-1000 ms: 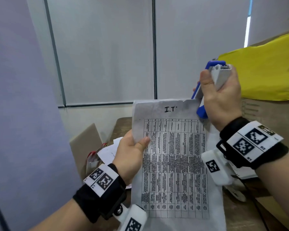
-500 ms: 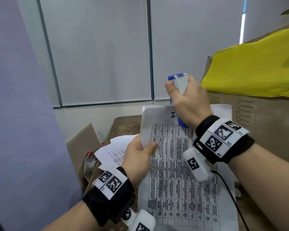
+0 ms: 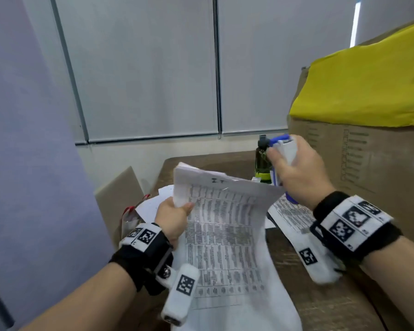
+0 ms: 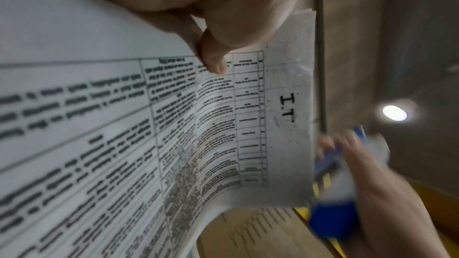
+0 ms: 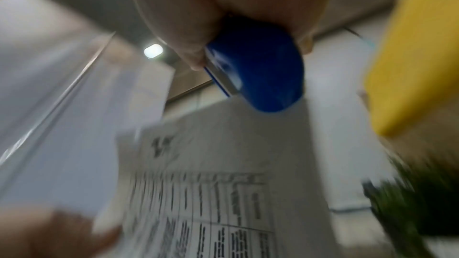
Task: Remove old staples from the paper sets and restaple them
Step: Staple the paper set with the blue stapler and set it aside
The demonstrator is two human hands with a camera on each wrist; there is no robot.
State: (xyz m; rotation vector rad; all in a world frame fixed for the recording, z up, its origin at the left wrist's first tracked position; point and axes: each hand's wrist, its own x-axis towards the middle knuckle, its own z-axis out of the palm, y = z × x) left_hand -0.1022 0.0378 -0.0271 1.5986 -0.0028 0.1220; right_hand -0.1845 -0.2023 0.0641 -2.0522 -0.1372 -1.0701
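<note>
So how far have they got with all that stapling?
Somewhere in the middle, I'd judge. In hand: the left hand pinches a white printed paper set marked "I.T" by its edge, while the right hand grips a blue and white stapler beside its top corner. Whether that set already holds a new staple is too blurred to tell. Left: loose printed sheets lying on the brown wooden table.

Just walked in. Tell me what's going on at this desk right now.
A person is working through paper sets with a stapler. The left hand pinches a printed paper set marked "I.T" near its top left corner and holds it above the wooden desk. The right hand grips a blue and white stapler beside the set's top right corner, not clamped on it. More printed sheets lie on the desk below.
</note>
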